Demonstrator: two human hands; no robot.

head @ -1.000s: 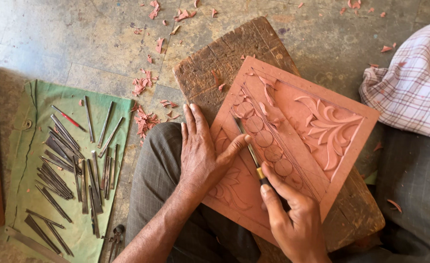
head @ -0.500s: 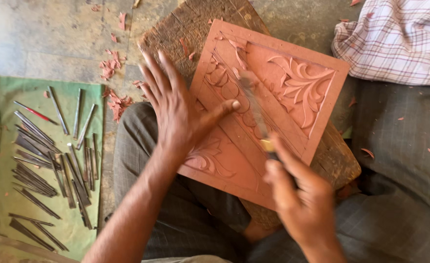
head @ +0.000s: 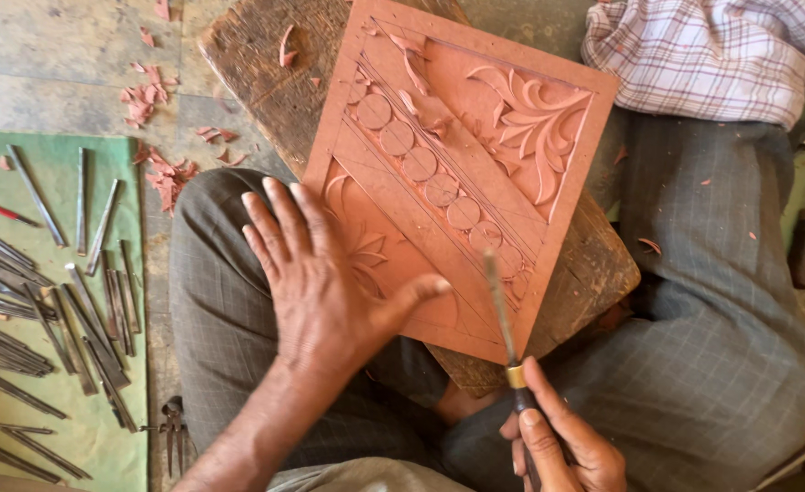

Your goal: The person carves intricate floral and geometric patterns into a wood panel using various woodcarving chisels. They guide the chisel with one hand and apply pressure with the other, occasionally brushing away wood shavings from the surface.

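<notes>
Left hand (head: 325,282) lies spread flat on the carved panel (head: 457,173); right hand (head: 557,442), at five o'clock, apparently grips a chisel (head: 503,319)

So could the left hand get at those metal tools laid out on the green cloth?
Probably yes. The left hand rests on the carved panel, and the tools lie on the green cloth to its left, with nothing between.
</notes>
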